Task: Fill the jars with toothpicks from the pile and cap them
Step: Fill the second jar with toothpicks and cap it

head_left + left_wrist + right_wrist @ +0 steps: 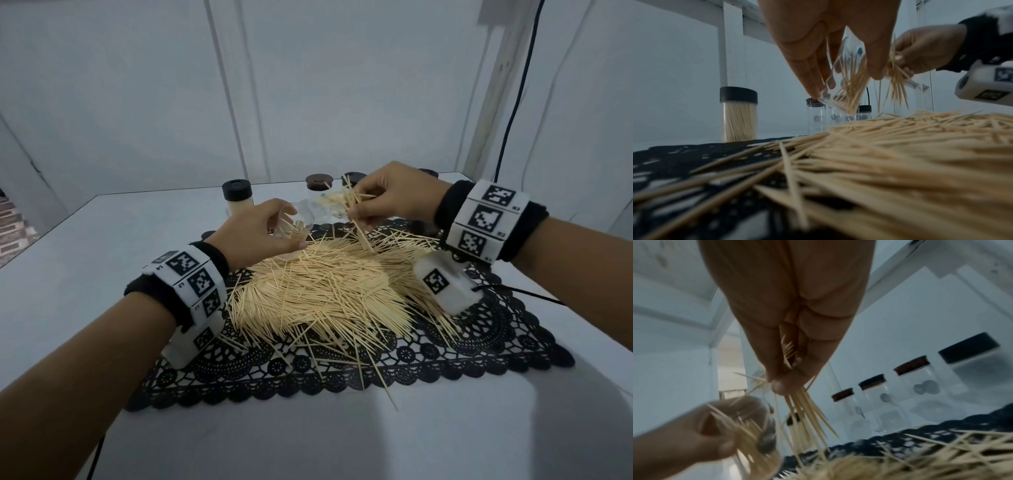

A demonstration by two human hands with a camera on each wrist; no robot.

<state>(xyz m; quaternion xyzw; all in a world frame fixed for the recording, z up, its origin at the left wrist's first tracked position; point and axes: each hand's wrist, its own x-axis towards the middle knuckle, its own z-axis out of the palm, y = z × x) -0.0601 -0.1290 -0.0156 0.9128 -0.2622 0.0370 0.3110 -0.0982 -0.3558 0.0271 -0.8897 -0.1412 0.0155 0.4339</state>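
A big pile of toothpicks (329, 291) lies on a black lace mat (342, 370). Above its far edge my left hand (260, 229) grips a clear open jar (296, 222), tilted, with some toothpicks inside (851, 81). My right hand (387, 202) pinches a bundle of toothpicks (356, 212) just right of the jar's mouth, their tips hanging down (809, 415). In the right wrist view the jar (756, 443) sits low left under the bundle. A few picks stick out sideways from the pinch.
A capped jar full of toothpicks (238, 200) stands at the back left (739, 115). Several clear capped jars (914, 379) line the table's far edge (318, 183). White walls close in behind. A black cable (513, 102) hangs at the back right.
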